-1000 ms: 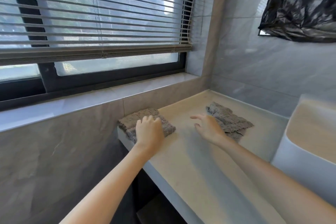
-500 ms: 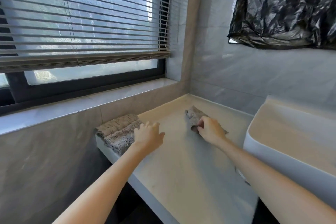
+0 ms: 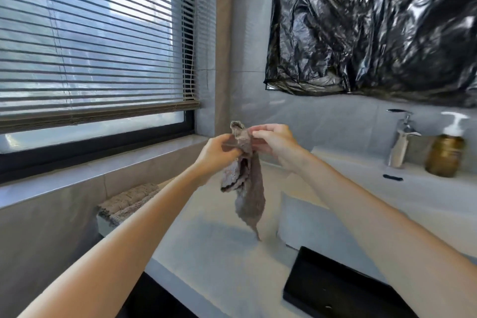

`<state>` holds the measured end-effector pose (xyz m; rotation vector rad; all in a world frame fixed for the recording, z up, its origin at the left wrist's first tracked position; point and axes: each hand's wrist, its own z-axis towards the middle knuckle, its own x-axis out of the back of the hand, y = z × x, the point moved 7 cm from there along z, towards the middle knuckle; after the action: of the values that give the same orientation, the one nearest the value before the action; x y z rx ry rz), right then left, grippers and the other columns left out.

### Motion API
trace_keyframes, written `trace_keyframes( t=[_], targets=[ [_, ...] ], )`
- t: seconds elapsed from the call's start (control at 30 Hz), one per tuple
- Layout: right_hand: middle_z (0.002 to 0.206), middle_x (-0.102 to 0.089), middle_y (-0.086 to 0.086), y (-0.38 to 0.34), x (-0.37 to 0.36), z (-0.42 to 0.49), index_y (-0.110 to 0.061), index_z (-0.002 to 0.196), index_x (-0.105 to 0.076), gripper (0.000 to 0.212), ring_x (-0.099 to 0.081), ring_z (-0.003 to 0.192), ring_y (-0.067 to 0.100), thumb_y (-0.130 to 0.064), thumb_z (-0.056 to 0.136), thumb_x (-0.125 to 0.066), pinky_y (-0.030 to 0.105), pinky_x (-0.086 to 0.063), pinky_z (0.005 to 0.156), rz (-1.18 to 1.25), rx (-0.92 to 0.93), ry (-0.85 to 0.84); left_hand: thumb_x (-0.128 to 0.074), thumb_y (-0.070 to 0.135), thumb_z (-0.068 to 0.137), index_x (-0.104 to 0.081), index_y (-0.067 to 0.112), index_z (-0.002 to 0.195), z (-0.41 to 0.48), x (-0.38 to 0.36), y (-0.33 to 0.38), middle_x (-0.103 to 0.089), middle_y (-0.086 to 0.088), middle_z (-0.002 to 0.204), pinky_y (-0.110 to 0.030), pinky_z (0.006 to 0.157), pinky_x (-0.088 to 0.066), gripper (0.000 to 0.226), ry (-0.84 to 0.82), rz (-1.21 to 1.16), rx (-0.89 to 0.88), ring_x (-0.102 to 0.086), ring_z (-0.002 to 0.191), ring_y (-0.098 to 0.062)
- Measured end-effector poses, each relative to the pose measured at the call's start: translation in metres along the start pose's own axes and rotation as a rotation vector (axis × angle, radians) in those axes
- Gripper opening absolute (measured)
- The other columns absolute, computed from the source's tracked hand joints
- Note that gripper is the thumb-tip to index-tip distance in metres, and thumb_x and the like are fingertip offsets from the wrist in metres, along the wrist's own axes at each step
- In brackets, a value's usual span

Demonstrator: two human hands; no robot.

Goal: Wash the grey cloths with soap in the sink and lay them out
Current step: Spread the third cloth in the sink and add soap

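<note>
Though flat on the counter [image 3: 219,255] before, a cloth [image 3: 249,188] is now held up, pinched by left hand [image 3: 216,153] and right hand [image 3: 276,142]. A second cloth [image 3: 126,201] is laid at the counter's left edge.

The table [image 3: 219,255] is running along below the window sill [image 3: 103,160], which is lying to its left, with the blind [image 3: 90,46] hanging above the sill. Over the middle of the table the left hand [image 3: 215,153] and the right hand [image 3: 275,143] are meeting, pinching one cloth [image 3: 247,183] between them. The cloth is hanging down towards the table top (whether its tip is touching cannot be told). A second cloth [image 3: 126,201] is lying at the table's left edge, against the wall under the sill. To the right the sink [image 3: 418,188] is standing, with the tap [image 3: 401,137] and the soap bottle [image 3: 444,152] sitting at its back, the bottle right of the tap. A plastic sheet [image 3: 374,26] is hanging on the wall above them. A tray [image 3: 330,289] is sitting at the near right, under the right arm.
</note>
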<state>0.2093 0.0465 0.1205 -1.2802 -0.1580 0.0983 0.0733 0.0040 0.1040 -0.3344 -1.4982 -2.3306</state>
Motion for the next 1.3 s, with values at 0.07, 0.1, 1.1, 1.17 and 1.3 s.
trace_keyframes(
  t=[0.07, 0.1, 1.1, 1.17, 1.3],
  targets=[
    [0.090, -0.068, 0.009, -0.020, 0.015, -0.013, -0.006, 0.092, -0.066, 0.021, -0.066, 0.080, 0.017, 0.011, 0.085, -0.057, 0.023, -0.056, 0.080, -0.058, 0.089, -0.003, -0.059, 0.009, 0.093, -0.064, 0.019, 0.107, 0.001, -0.009, 0.021, -0.069, 0.000, 0.096, -0.028, 0.077, -0.055, 0.018, -0.031, -0.072, -0.014, -0.064, 0.082, -0.011],
    [0.093, -0.068, 0.008, -0.031, 0.023, -0.022, -0.003, 0.099, -0.066, 0.025, -0.065, 0.081, 0.014, 0.014, 0.082, -0.059, 0.018, -0.055, 0.078, -0.110, 0.150, 0.006, -0.057, 0.008, 0.095, -0.066, 0.016, 0.108, 0.002, -0.014, 0.029, -0.069, -0.004, 0.096, -0.032, 0.081, -0.055, 0.018, -0.048, -0.108, -0.018, -0.065, 0.083, -0.015],
    [0.110, -0.061, 0.002, -0.123, 0.275, -0.118, -0.020, 0.111, -0.043, 0.031, -0.051, 0.072, 0.028, 0.006, 0.096, -0.034, 0.036, -0.036, 0.055, -1.268, 0.509, 0.845, -0.031, 0.011, 0.091, -0.037, 0.017, 0.072, 0.042, -0.211, 0.190, -0.045, -0.003, 0.068, -0.026, 0.056, -0.039, 0.021, -0.340, -0.594, 0.100, -0.046, 0.059, -0.017],
    [0.104, -0.059, 0.001, -0.109, 0.298, -0.111, -0.019, 0.115, -0.042, 0.022, -0.053, 0.074, 0.028, -0.006, 0.101, -0.032, 0.036, -0.033, 0.053, -1.224, 0.440, 0.764, -0.042, 0.022, 0.081, -0.039, 0.017, 0.073, 0.049, -0.228, 0.188, -0.044, -0.003, 0.069, -0.027, 0.059, -0.038, 0.010, -0.414, -0.591, 0.106, -0.046, 0.061, -0.018],
    [0.078, -0.049, -0.003, -0.070, 0.322, -0.095, -0.019, 0.119, -0.038, 0.045, -0.049, 0.070, 0.017, -0.052, 0.092, -0.053, 0.033, -0.035, 0.060, -0.929, 0.250, 0.425, -0.068, 0.028, 0.086, -0.058, 0.013, 0.086, 0.077, -0.258, 0.167, -0.065, -0.010, 0.087, -0.035, 0.079, -0.048, 0.018, -0.377, -0.347, 0.000, -0.062, 0.081, -0.023]
  ],
)
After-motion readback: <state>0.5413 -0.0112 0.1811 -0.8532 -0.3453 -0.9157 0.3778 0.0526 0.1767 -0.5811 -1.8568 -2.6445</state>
